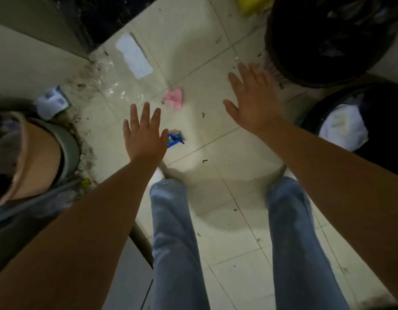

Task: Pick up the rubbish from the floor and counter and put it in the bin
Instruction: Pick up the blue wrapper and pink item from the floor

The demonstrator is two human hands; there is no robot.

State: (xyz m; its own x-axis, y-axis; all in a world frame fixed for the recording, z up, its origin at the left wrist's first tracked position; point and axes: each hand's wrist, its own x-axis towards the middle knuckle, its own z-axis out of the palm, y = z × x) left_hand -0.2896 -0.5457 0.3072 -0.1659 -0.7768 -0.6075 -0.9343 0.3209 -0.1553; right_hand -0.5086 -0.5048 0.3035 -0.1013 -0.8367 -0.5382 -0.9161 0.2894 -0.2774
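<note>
Both my hands reach out over a pale tiled floor, palms down, fingers spread, holding nothing. My left hand (pixel 144 133) hovers just left of a small blue wrapper (pixel 176 138). A crumpled pink scrap (pixel 174 98) lies beyond it, between my hands. My right hand (pixel 249 97) is near a black-lined bin (pixel 283 70) at the top right. A clear plastic bag (pixel 117 83) with a white label (pixel 134 55) lies at the upper left. A blue and white packet (pixel 52 102) sits by the wall.
A second dark bin (pixel 309 117) holding white paper stands at the right edge. A grey bucket-like container (pixel 70 144) stands at the left amid dirt and crumbs. Something yellow (pixel 249 4) shows at the top. My legs in jeans (pixel 173 231) stand below.
</note>
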